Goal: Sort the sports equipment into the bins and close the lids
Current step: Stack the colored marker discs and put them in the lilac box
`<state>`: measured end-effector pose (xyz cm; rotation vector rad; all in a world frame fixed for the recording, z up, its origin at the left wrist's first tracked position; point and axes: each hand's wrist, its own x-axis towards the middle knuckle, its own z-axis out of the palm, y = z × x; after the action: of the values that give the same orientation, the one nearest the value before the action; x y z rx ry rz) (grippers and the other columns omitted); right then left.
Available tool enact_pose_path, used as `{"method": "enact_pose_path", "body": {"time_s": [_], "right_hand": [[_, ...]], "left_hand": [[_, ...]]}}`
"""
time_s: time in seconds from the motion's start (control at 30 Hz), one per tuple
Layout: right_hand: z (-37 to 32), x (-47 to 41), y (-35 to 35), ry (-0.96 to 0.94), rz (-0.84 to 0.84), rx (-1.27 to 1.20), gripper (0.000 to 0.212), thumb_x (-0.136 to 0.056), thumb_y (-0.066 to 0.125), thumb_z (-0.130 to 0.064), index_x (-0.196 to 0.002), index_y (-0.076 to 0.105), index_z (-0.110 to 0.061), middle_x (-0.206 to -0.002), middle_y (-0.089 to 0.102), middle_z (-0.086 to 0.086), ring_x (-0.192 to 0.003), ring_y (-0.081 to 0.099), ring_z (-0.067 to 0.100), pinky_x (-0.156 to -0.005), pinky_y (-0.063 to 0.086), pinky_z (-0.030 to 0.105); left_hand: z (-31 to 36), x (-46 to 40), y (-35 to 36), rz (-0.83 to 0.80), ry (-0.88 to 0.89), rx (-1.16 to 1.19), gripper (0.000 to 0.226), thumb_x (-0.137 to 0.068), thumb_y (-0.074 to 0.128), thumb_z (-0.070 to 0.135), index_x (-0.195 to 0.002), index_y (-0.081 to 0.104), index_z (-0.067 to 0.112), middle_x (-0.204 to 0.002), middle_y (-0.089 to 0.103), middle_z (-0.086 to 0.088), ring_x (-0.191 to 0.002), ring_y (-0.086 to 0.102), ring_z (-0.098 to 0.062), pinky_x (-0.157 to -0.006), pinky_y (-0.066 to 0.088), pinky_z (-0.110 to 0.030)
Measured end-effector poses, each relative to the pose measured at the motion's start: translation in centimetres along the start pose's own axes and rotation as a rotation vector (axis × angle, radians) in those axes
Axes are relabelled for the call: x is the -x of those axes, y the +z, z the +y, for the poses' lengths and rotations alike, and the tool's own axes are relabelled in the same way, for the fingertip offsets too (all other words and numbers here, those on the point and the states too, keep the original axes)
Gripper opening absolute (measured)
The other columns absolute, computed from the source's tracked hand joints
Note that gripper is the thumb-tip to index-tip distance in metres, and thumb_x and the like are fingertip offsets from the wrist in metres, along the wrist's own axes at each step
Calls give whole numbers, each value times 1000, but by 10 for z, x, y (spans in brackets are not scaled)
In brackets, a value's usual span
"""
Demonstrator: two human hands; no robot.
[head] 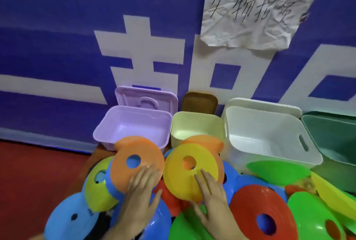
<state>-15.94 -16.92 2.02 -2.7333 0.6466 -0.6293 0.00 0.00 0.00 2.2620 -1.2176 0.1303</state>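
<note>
Against the blue wall (48,47) at the far side stood four open bins: purple bin (133,126), yellow bin (196,126), white bin (269,133) and green bin (331,135). Near them lay a pile of disc cones (265,218). On the left, the left hand (140,197) held an orange cone (136,164), fingers straight on its face, thumb under the rim. On the right, the right hand (212,199) held a yellow cone (190,170) likewise.

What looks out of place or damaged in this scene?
The flat plastic disc cones lie in a loose mixed pile, not sorted. The white paper sheet on the blue wall is heavily crumpled. The four bins stand open and look empty, for example the lilac plastic bin.
</note>
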Motion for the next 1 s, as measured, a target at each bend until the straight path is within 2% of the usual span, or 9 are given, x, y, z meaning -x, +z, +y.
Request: {"method": "enact_pose_path", "body": {"time_s": [0.03, 0.13, 0.2, 0.3, 0.43, 0.57, 0.8, 1.0], "right_hand": [[5, -1, 2, 1, -82, -47, 65, -82, 44, -52, -139, 37, -21, -147, 36, 3, -131, 36, 21, -100, 45, 43], [-1, -14, -1, -4, -190, -33, 66, -85, 47, -45, -143, 33, -17, -152, 31, 10, -138, 31, 29, -111, 27, 43], [-2, -16, 5, -14, -233, -17, 69, -83, 55, -39, -143, 36, -12, -151, 31, 14, -138, 31, 34, -111, 27, 47], [0, -21, 9, -60, -239, 20, 71, -81, 62, -34, -142, 38, -8, -150, 32, 18, -138, 31, 37, -110, 29, 51], [-5, -29, 19, -130, -215, 73, 80, -72, 75, -28, -141, 40, -7, -148, 35, 20, -137, 32, 40, -108, 29, 55], [-6, -33, 35, -180, -189, 167, 89, -64, 81, -31, -140, 40, -10, -143, 40, 19, -137, 31, 38, -110, 19, 58], [-6, -33, 56, -218, -69, 235, 95, -49, 83, -36, -135, 47, -13, -124, 47, 22, -126, 41, 37, -110, 7, 53], [-8, -21, 58, -185, 75, 187, 85, -58, 72, -38, -135, 47, -13, -124, 45, 20, -124, 39, 34, -111, 6, 49]], "left_hand": [[-4, -9, -3, -9, 13, -14, 52, -94, 37, 48, -135, 49, 19, -145, 46, 2, -135, 37, -20, -111, 18, -32], [-2, -27, -20, -75, -35, -64, 55, -90, 38, 43, -136, 50, 15, -147, 43, -3, -137, 36, -24, -113, 20, -39], [-1, -21, -17, -104, -52, -57, 58, -88, 36, 43, -137, 48, 13, -148, 41, -5, -139, 34, -24, -112, 24, -47], [-9, -23, -20, -104, -75, -76, 61, -87, 37, 43, -139, 44, 13, -149, 38, -9, -141, 30, -27, -112, 22, -51], [-18, -22, -18, -102, -73, -157, 68, -79, 69, 27, -138, 43, 6, -141, 42, -20, -131, 38, -38, -108, 30, -55], [-26, -21, -8, -38, -53, -285, 84, -64, 82, 34, -134, 46, 5, -125, 50, -19, -116, 48, -39, -102, 35, -58], [-31, -15, 18, 14, -3, -393, 95, -60, 84, 42, -137, 42, 6, -120, 51, -15, -120, 47, -34, -111, 16, -62], [-40, -18, 30, 25, -91, -421, 103, -67, 81, 43, -146, 26, 7, -146, 27, -29, -142, 18, -42, -113, 2, -62]]}}
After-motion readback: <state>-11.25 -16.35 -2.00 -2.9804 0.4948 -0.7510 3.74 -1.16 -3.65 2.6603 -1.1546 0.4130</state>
